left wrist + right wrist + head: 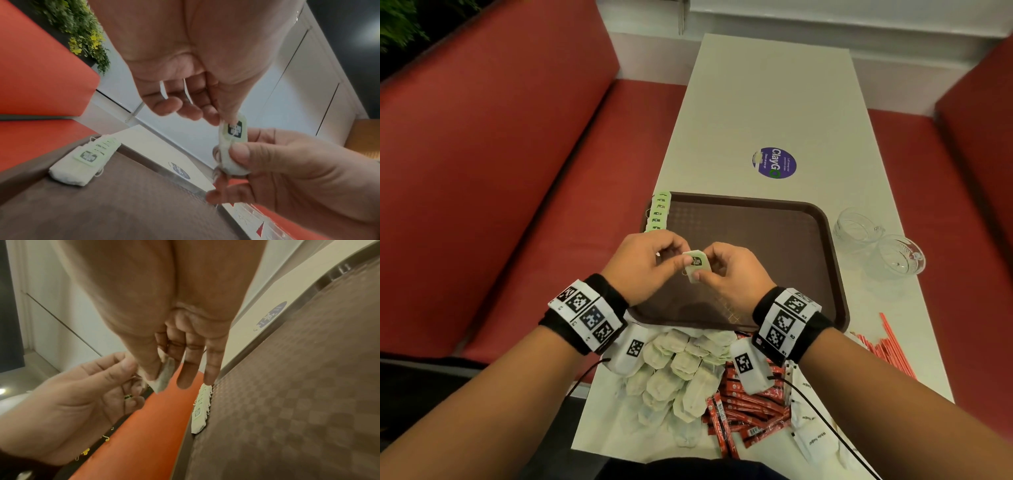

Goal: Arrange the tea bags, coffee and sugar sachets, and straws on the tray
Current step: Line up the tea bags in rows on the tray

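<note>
A tea bag [697,265] with a green tag is held above the near left part of the brown tray [774,240]. My left hand [681,262] pinches its tag end [234,128]. My right hand [702,275] pinches the bag's body [230,162] between thumb and forefinger [164,379]. A row of several tea bags [661,212] lies along the tray's left rim [86,159]. Loose tea bags [678,373], red coffee sachets [750,407] and white sugar sachets [811,435] are heaped on the table in front of the tray. Red-striped straws [890,346] lie at the right.
Two clear glass cups [856,229] [900,255] stand right of the tray. A round purple sticker [774,162] is on the white table beyond it. Red bench seats [551,188] flank the table on both sides.
</note>
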`<state>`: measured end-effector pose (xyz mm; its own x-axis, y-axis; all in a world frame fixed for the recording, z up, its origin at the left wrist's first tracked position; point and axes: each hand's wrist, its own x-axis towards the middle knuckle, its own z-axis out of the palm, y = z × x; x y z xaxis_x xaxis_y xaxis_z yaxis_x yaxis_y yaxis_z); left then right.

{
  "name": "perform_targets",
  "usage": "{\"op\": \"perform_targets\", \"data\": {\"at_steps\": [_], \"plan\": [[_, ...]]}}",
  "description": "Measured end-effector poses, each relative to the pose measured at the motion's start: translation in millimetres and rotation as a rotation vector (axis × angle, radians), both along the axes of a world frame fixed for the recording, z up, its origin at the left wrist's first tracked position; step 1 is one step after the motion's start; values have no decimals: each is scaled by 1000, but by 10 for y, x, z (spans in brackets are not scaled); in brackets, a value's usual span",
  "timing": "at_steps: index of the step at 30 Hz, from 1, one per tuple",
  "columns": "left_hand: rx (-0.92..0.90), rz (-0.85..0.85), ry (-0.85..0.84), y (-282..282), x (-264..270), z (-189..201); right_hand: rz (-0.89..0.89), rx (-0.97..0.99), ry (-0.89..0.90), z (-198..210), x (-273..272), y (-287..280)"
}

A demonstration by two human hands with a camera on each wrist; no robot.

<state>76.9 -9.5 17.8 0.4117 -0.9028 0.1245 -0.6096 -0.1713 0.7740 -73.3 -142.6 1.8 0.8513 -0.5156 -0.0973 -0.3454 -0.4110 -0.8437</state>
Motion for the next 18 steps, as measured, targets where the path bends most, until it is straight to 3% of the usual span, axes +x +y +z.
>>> {"op": "perform_targets", "data": {"at_steps": [7,12,15,18], "plan": [[25,-37,120,64,-33,-63,32,3,44,-13,-10,22],[42,159,68,13,230,-165,247,-76,284,-67,-151,-59],[211,259,-72,-27,491,-204,426,-225,508,-56,-270,-125],[482,259,-189,-77,744,-318,503,-252,638,-50,-352,-144]]}}
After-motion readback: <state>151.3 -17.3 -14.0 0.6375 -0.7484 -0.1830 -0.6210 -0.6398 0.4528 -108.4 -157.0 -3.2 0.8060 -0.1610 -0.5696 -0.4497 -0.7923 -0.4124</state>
